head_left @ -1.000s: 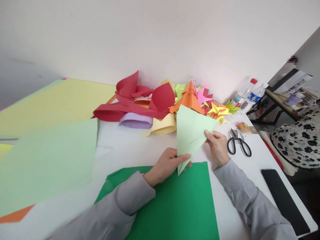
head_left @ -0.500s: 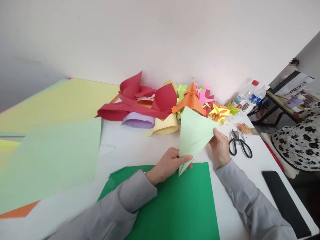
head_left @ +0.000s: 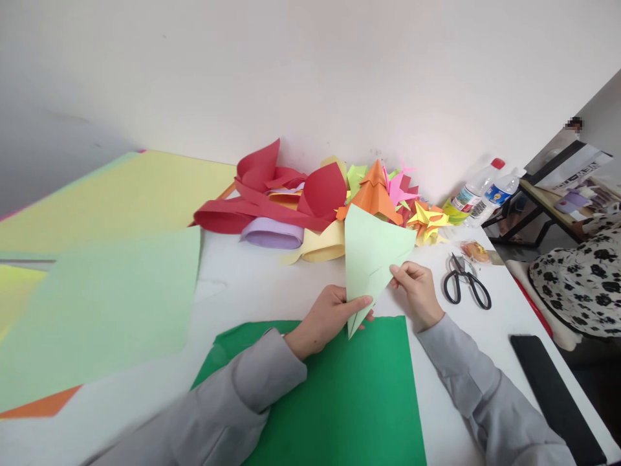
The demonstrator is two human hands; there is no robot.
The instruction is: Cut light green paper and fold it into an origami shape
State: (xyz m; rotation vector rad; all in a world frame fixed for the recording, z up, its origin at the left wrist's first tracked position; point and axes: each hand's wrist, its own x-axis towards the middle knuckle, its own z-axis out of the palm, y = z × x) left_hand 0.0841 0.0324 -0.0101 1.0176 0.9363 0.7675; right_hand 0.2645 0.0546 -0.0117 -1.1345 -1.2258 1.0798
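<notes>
A folded light green paper [head_left: 373, 252], narrow at the bottom and wide at the top, is held up over the table. My left hand [head_left: 327, 320] grips it near its lower point, thumb across the front and fingers behind. My right hand [head_left: 416, 290] pinches its right edge between thumb and fingertips. Pencil-like dark lines show on the paper's face. Beneath my hands lies a green sheet [head_left: 339, 401] on the white table [head_left: 242, 285]. To the right of my right hand rest black-handled scissors [head_left: 466, 281].
Red paper strips [head_left: 247, 207] and folded paper shapes, including an orange one [head_left: 373, 194], are heaped by the wall. Large yellow [head_left: 160, 194] and pale green sheets [head_left: 126, 310] lie left. Bottles [head_left: 473, 188] stand back right; a black flat object [head_left: 548, 388] lies near a seated person [head_left: 577, 278].
My right hand has slid down and left along the paper's right edge, from its upper right corner toward the middle. My left hand keeps its hold.
</notes>
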